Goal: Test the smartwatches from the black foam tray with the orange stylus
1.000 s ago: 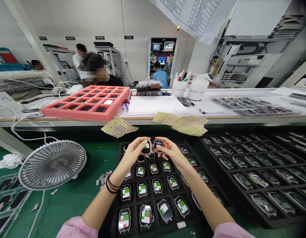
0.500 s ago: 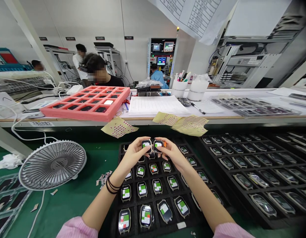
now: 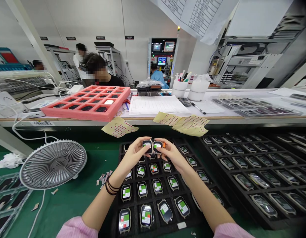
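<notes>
My left hand [image 3: 135,152] and my right hand [image 3: 169,153] meet above a black foam tray [image 3: 133,201]. The left one grips a smartwatch [image 3: 147,146], and the right one grips a second smartwatch [image 3: 157,145]. Both lit screens face me, showing green and white, and the two watches sit side by side, nearly touching. An orange tab [image 3: 164,144] shows at the right watch's edge. Rows of similar watches [image 3: 142,189] lie in the tray's pockets below my wrists. My hands hide the tray's far pockets.
A second black tray of watches [image 3: 264,205] lies to the right on the green mat. A desk fan [image 3: 53,164] stands left. Dotted sticker sheets [image 3: 119,127] lie along the bench edge, behind which stands a pink foam tray [image 3: 85,103]. Co-workers [image 3: 98,69] sit beyond.
The two watches have drawn closer together and now sit level, with the left one turned to face me more squarely. The trays have not moved.
</notes>
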A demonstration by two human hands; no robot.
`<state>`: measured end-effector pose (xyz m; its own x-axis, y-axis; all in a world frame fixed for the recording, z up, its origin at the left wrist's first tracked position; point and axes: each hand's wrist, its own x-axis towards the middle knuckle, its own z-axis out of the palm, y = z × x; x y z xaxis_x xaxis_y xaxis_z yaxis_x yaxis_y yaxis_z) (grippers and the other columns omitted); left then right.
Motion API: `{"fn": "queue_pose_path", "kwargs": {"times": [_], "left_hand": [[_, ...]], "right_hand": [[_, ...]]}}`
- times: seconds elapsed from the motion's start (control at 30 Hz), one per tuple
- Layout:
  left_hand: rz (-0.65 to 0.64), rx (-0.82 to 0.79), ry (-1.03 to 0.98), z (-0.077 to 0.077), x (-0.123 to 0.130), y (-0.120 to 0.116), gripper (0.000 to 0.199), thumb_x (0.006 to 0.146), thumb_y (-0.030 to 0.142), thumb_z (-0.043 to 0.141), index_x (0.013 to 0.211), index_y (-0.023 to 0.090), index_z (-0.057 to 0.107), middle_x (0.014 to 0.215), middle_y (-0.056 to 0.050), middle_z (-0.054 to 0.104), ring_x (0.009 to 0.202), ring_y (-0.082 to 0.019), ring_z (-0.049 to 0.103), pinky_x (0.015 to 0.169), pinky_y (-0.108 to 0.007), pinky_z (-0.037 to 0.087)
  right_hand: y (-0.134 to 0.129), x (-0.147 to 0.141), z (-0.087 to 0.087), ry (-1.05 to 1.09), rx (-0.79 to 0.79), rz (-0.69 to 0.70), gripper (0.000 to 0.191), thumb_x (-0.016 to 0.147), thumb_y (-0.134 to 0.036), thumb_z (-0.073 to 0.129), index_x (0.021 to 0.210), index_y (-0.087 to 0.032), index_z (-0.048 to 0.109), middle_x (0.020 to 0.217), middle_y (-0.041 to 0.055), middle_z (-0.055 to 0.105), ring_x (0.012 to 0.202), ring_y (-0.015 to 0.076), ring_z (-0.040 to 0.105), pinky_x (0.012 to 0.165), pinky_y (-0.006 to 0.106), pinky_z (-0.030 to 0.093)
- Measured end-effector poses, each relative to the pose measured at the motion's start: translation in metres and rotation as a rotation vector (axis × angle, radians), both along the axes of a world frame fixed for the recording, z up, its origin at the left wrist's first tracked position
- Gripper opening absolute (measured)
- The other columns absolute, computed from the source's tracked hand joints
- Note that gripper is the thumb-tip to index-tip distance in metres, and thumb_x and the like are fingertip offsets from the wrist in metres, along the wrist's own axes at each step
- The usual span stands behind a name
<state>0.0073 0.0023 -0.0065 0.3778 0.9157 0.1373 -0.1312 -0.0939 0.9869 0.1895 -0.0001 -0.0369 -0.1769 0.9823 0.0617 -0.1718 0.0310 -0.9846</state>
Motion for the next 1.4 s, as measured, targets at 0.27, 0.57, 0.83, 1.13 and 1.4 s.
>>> {"fn": "queue_pose_path", "kwargs": {"times": [0.27,0.57,0.83,1.13,1.4], "left_hand": [[-0.024,-0.018,-0.005,0.003,0.0,-0.002,0.04,0.078,0.039,0.065,0.111,0.018,0.059,0.106,-0.008,0.063,0.089,-0.019,0.061,0.064,-0.025,0.055],[-0.072,-0.056,0.026,0.0,0.006,-0.002,0.038,0.079,0.038,0.064,0.11,0.017,0.058,0.108,-0.009,0.063,0.09,-0.019,0.061,0.068,-0.027,0.055],[-0.113,-0.078,0.052,0.003,0.01,-0.006,0.037,0.08,0.037,0.063,0.111,0.016,0.059,0.106,-0.008,0.064,0.086,-0.018,0.063,0.07,-0.027,0.055],[-0.04,-0.063,0.019,-0.003,0.006,0.001,0.037,0.08,0.041,0.061,0.11,0.018,0.06,0.106,-0.007,0.064,0.087,-0.018,0.063,0.069,-0.028,0.055],[-0.025,-0.027,0.0,-0.001,0.004,0.0,0.037,0.078,0.038,0.065,0.109,0.017,0.06,0.104,-0.008,0.063,0.084,-0.017,0.062,0.065,-0.025,0.055]], "right_hand": [[0.004,-0.006,-0.012,0.005,0.008,0.009,0.041,0.072,-0.033,0.071,0.109,-0.02,0.059,0.074,-0.0008,0.057,0.05,0.0101,0.057,0.033,0.016,0.03],[0.001,-0.012,-0.012,-0.016,-0.031,0.08,0.039,0.07,-0.033,0.072,0.104,-0.02,0.057,0.078,-0.0003,0.058,0.049,0.0092,0.057,0.032,0.015,0.03],[0.003,-0.009,-0.013,-0.016,-0.028,0.033,0.037,0.07,-0.028,0.069,0.103,-0.018,0.057,0.07,-0.0015,0.059,0.049,0.0103,0.057,0.033,0.016,0.031],[0.003,-0.005,-0.009,0.029,-0.061,-0.025,0.036,0.075,-0.035,0.064,0.106,-0.018,0.061,0.065,-0.0017,0.057,0.048,0.0109,0.058,0.033,0.016,0.03],[0.004,-0.005,-0.013,0.029,-0.058,-0.024,0.037,0.076,-0.037,0.064,0.108,-0.019,0.061,0.067,-0.0004,0.059,0.049,0.0113,0.058,0.034,0.017,0.031]]}}
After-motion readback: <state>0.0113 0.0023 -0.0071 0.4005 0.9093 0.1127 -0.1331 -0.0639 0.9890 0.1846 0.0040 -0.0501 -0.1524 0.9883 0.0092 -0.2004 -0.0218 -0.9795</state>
